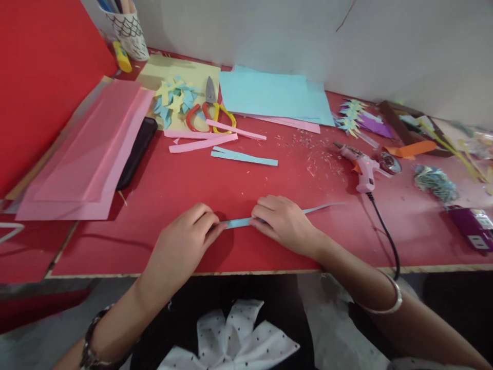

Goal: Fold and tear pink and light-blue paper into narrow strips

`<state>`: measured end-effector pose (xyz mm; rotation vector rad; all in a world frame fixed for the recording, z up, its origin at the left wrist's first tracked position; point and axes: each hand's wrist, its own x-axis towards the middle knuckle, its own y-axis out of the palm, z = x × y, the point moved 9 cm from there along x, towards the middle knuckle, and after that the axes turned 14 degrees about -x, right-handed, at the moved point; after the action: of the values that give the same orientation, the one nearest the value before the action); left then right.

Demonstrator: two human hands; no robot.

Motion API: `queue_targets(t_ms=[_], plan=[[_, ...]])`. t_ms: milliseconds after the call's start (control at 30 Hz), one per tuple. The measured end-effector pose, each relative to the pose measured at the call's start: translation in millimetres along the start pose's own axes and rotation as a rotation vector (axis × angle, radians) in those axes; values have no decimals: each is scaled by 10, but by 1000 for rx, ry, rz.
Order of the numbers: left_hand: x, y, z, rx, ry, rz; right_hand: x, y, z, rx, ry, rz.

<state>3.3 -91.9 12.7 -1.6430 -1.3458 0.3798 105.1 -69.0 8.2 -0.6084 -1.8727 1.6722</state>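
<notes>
A narrow light blue paper strip (pixel 238 223) lies stretched sideways low over the red table (pixel 215 198). My left hand (pixel 185 241) pinches its left end between thumb and fingers. Farther along, my right hand (pixel 283 223) is closed on the same strip, and the thin tail of it sticks out to the right. Ahead of my hands lie another blue strip (pixel 246 156) with a slit end and several pink paper strips (pixel 204 144). Scissors (pixel 210 105) with red and yellow handles rest just behind these.
Pink sheets (pixel 88 149) partly cover a black phone-like object (pixel 138 154) at left. Blue sheets (pixel 269 92) and a heap of cut paper bits (pixel 175 97) lie at the back. To the right are a pink glue gun (pixel 362 167) with its cord and a purple box-shaped object (pixel 472 226).
</notes>
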Motion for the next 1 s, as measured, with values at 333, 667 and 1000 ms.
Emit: queue_targets(t_ms=[333, 667, 1000], plan=[[-29, -80, 87, -45, 7, -38, 25, 38, -7, -22, 11, 49], [-30, -43, 108, 15, -31, -3, 31, 51, -11, -16, 20, 53], [-58, -68, 217, -69, -76, 27, 43, 66, -14, -10, 28, 81]])
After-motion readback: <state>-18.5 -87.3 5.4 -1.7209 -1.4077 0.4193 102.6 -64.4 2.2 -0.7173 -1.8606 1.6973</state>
